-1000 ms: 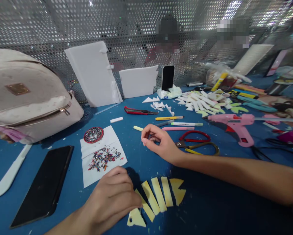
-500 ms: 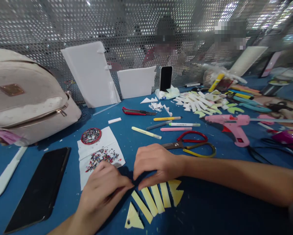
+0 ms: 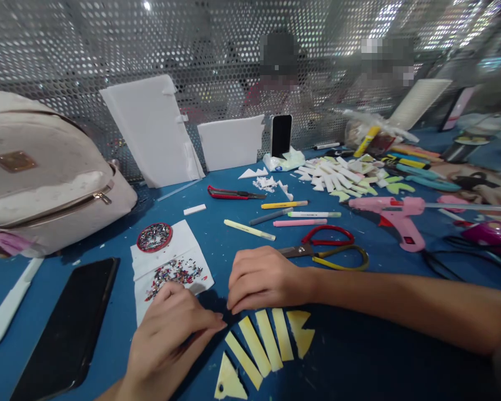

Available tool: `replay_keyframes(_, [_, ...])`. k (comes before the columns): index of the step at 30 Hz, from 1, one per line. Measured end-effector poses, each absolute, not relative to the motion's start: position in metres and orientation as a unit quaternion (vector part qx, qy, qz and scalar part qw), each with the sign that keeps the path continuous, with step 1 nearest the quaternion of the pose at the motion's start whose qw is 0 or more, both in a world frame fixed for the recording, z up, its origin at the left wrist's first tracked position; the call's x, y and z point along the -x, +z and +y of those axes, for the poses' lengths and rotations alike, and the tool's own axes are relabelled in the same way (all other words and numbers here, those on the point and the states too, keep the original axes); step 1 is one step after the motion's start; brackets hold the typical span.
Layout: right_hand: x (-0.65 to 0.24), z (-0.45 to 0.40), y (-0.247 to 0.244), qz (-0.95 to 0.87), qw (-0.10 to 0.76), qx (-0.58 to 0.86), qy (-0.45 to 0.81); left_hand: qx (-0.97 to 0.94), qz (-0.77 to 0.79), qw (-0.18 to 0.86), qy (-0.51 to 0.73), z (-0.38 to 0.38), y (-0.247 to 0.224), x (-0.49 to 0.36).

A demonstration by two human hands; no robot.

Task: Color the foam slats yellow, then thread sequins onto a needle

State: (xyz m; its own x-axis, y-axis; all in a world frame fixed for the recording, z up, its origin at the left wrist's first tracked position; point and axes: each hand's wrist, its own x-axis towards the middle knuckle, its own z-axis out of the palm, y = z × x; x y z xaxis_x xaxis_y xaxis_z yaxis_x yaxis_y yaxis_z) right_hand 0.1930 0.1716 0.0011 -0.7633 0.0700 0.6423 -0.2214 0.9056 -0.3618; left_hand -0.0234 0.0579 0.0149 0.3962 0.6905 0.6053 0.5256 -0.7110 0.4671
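My left hand [image 3: 170,326] rests by the lower edge of a white paper [image 3: 144,264], thumb and forefinger pressed together. Loose shiny multicoloured bits [image 3: 177,274] lie on that sheet just beyond it. Close by on the right, my right hand [image 3: 267,279] is closed with its fingers curled down; anything in either grip is hidden or too small to name. Just below my right hand are several pale yellow strips [image 3: 253,348] in a fanned row. A triangular piece with a hole [image 3: 229,381] sits at the row's lower left, and a notched tail-shaped piece [image 3: 302,332] at its right end.
Scissors [image 3: 302,249], several markers [image 3: 250,229], a red cutter [image 3: 233,192] and a pink glue gun [image 3: 403,214] lie beyond my hands. White and yellow offcuts [image 3: 334,174] are piled farther back. To the left are a phone [image 3: 66,328], a white knife [image 3: 11,312] and a backpack [image 3: 53,184].
My right thumb has tucked in under the fingers and out of sight. My left hand has shifted slightly left, and the gap between the hands is a little wider.
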Motion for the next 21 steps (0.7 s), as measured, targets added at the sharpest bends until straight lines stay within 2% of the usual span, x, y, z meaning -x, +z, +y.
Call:
replay_keyframes(8, [-0.1927,0.1719,-0.0004,-0.923,0.326,-0.068,0.193,-0.837,0.362,0.099,0.398,0.0568,0.0133,0.0254])
replay_keyframes(13, [-0.1942,0.1702,0.0010,-0.914,0.335,-0.028,0.226,-0.842,0.355,0.088,0.396,0.0570,0.0126,0.0238])
replay_keyframes(18, [-0.1956,0.1681,0.0036,-0.931,0.324,-0.038,0.166,-0.842,0.343,0.079,0.408,0.0562,0.0118,0.0226])
replay_keyframes(21, [-0.1955,0.1680,0.0042,-0.926,0.335,-0.036,0.171,-0.846,0.327,0.081,0.414,0.0567,0.0120,0.0215])
